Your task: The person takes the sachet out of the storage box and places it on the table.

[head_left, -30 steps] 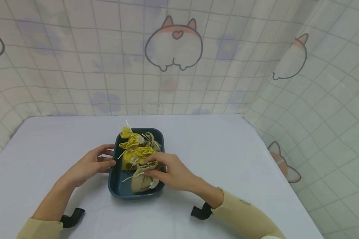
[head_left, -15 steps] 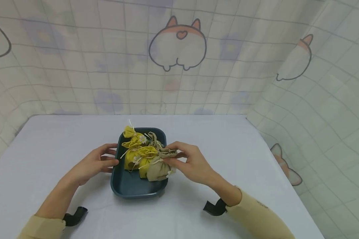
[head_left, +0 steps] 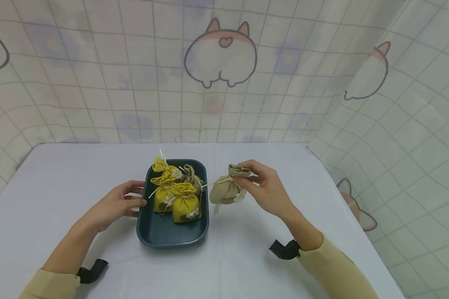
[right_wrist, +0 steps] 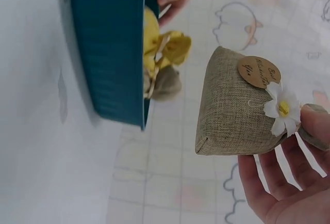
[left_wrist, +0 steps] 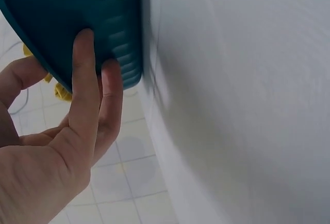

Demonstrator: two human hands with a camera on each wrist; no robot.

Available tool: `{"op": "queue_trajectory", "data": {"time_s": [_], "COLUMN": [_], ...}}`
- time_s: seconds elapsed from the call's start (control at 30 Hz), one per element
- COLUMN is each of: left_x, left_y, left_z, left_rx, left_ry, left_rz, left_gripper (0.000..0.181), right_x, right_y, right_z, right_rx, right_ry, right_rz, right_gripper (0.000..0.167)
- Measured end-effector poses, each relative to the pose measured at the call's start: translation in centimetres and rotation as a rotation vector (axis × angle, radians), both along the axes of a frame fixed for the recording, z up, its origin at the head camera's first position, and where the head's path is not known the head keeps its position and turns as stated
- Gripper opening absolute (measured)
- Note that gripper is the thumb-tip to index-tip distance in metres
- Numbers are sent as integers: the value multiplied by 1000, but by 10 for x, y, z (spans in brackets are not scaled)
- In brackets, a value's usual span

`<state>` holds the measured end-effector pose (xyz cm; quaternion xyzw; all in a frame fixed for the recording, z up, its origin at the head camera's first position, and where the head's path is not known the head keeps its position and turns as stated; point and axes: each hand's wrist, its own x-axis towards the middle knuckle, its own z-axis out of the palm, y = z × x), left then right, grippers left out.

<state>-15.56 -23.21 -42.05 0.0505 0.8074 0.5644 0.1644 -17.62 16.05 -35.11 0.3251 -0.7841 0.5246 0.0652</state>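
Note:
My right hand (head_left: 267,189) pinches the gathered neck of a beige linen drawstring pouch (head_left: 224,191), held above the table just right of the blue tray (head_left: 172,238). In the right wrist view the pouch (right_wrist: 234,105) shows a white fabric flower (right_wrist: 282,108) and a round brown tag (right_wrist: 259,72). My left hand (head_left: 119,203) rests its fingertips against the tray's left side. Long, nearly straight fingers (left_wrist: 85,74) touch the outer wall in the left wrist view. Inside the tray sit several yellow pouches (head_left: 186,205) and another beige pouch (head_left: 192,178), partly hidden.
A white cloth covers the table (head_left: 269,265). Behind it hangs a grid-patterned curtain (head_left: 153,99) with cartoon corgis, which continues along the right side. Black curved straps or mounts (head_left: 284,249) stick out at both wrists.
My right hand has lifted the beige pouch off the tray's front right part and carried it up and right, past the rim. The yellow pouch beneath is uncovered. My left hand stays at the tray.

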Motion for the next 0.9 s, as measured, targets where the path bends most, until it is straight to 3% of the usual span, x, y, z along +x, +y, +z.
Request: {"op": "queue_trajectory", "data": {"time_s": [0.4,0.9], "left_x": [-2,-2], "left_y": [3,8], "left_z": [-3,-2], "left_rx": [-22,-50], "left_ry": [12,0], "left_rz": [39,65], "left_gripper": [63,64], "right_x": [-30,-71], "right_y": [27,60], "right_z": [-7,-36], "right_rx": [-17,4], "right_ry": [-26,-99], "right_rz": [-115,-253], "right_gripper": [19,23]}}
